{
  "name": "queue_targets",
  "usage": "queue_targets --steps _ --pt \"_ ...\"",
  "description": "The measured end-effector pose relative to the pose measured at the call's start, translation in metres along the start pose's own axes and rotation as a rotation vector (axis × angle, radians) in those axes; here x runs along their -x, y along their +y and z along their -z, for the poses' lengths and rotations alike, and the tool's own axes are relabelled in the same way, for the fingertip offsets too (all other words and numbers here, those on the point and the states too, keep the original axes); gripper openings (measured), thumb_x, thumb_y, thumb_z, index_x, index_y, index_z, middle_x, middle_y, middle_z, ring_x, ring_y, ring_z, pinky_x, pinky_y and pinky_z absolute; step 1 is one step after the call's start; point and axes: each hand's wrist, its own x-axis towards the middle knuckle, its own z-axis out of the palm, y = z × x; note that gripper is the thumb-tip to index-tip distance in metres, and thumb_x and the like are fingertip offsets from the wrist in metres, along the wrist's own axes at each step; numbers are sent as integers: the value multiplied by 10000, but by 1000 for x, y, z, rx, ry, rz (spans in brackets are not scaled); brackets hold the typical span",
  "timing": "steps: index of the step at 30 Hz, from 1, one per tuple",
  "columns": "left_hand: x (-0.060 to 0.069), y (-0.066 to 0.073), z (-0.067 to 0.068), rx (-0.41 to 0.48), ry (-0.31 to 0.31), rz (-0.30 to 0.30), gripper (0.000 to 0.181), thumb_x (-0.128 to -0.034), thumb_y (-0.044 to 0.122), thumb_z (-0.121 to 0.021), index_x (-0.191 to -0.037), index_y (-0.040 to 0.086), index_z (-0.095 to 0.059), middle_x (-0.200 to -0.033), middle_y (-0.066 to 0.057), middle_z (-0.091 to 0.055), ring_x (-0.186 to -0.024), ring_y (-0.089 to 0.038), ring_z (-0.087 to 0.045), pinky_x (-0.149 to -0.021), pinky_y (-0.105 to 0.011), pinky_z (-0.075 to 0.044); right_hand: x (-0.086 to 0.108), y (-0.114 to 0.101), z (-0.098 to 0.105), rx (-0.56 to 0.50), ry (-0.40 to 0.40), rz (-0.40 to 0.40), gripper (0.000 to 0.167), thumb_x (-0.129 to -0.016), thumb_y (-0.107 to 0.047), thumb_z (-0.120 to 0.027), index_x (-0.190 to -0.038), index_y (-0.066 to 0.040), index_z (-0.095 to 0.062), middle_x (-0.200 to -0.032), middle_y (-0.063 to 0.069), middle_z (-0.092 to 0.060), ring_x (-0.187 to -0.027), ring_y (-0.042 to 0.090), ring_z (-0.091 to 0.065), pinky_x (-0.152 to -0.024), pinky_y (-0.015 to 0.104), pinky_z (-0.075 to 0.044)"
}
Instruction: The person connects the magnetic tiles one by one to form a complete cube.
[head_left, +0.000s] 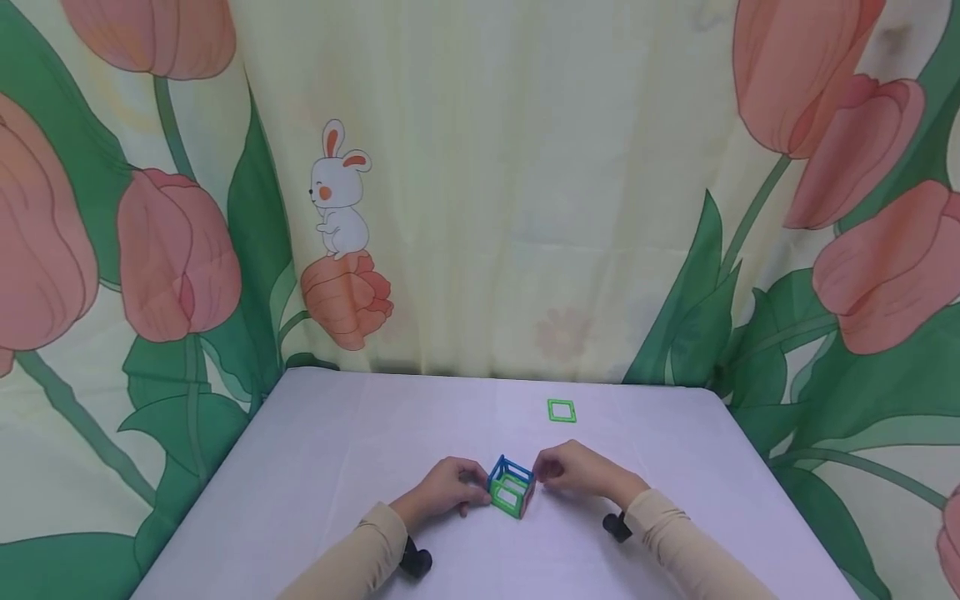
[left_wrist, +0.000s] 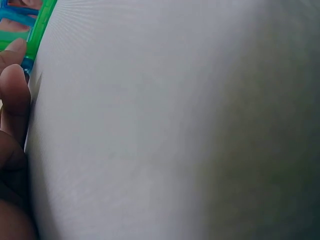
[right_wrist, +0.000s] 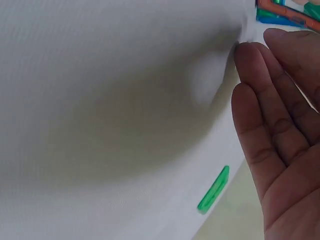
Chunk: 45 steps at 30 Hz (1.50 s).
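Note:
A small open cube of magnetic tiles (head_left: pixel 507 497) stands on the table, with green, blue and reddish-orange frames. At its left side my left hand (head_left: pixel 448 486) holds the cube by thumb and fingers. The left wrist view shows the thumb (left_wrist: pixel 16 47) against a green frame (left_wrist: pixel 38 35); most of that hand is out of view. My right hand (head_left: pixel 576 469) is close beside the cube's right side. In the right wrist view its fingers (right_wrist: pixel 255 65) are fairly straight, near the orange edge (right_wrist: pixel 290 14). Whether its fingertips touch the cube is hard to tell.
A loose green square magnetic tile (head_left: pixel 562 421) lies flat farther back on the white table (head_left: pixel 390 417), right of the cube. Black wrist-worn devices (head_left: pixel 415 560) sit under both forearms. A curtain printed with tulips and a rabbit (head_left: pixel 480 208) hangs behind the table.

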Motion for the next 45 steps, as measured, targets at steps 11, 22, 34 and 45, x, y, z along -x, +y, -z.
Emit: queue_targets --steps 11,22,34,45 --pt "-1 -4 0 12 5 6 177 -830 133 -847 -979 160 -756 -1057 28 -681 -497 -113 -572 -519 -243 -492 -3 26 14 -27 85 -118 167 -905 -103 -785 -1060 -153 -751 -979 -63 -722 -850 88 -634 -761 245 -550" --pt "0 -6 -3 12 -14 6 181 -830 139 -849 -985 163 -759 -1023 42 -696 -504 -115 -581 -533 -247 -498 -10 61 22 -118 346 -314 353 -887 -164 -817 -1218 -122 -703 -1160 52 -718 -928 174 -641 -782 302 -543" --pt "1 -1 0 2 -4 16 171 -835 149 -846 -983 174 -764 -1022 45 -696 -504 -115 -581 -539 -243 -493 -22 77 49 -176 489 -458 768 -916 -212 -770 -1548 -70 -359 -1411 196 -600 -1201 422 -606 -1014 591 -414" --pt "1 2 1 7 -7 16 165 -835 145 -848 -973 180 -766 -1009 52 -703 -500 -117 -570 -534 -242 -486 -38 90 39 -128 445 -459 843 -887 -193 -777 -1573 -60 -307 -1467 175 -587 -1242 452 -595 -1099 687 -238"
